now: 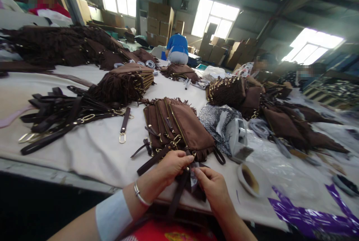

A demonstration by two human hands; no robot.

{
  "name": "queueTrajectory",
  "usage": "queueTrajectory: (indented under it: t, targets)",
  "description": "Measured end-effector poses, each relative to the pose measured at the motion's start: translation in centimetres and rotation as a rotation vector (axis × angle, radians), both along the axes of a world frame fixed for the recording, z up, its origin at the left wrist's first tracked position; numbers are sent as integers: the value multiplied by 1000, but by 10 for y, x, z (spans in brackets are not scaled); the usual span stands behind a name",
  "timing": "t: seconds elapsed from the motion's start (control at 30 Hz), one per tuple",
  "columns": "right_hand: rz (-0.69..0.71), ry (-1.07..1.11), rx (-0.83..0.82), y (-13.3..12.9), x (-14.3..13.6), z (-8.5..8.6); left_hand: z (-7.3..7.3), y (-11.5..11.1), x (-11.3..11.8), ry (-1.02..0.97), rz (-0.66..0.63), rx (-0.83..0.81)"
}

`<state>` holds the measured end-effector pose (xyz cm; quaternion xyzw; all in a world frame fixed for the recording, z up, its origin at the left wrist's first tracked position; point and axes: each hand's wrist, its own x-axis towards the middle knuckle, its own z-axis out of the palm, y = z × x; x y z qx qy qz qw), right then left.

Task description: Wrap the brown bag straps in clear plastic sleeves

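At the table's front edge, my left hand pinches a dark brown strap that hangs down over the edge. Close on its right, my right hand has its fingers closed on a small clear plastic wrapping beside the strap. Just beyond both hands lies a row of overlapping brown zippered pouches with gold zips and fringes. Another wrist strap with a gold clasp lies against the pouches, left of my left hand.
Dark straps lie in a heap at left. Fringed pouches are stacked behind. A tape dispenser, a tape roll and purple plastic are at right. A person in blue bends over at the back.
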<state>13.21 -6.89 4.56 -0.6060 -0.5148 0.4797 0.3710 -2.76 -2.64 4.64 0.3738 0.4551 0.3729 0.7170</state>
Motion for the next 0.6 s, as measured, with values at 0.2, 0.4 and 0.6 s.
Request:
queueTrajectory:
  t: [0.2, 0.4, 0.6]
  targets:
    - [32, 104, -72, 13, -12, 9, 7, -1, -8, 19, 14, -37]
    - [-19, 127, -134, 24, -25, 9, 2, -13, -17, -108, 7, -198]
    - [23, 74, -106, 28, -31, 12, -7, -15, -14, -10, 137, -138]
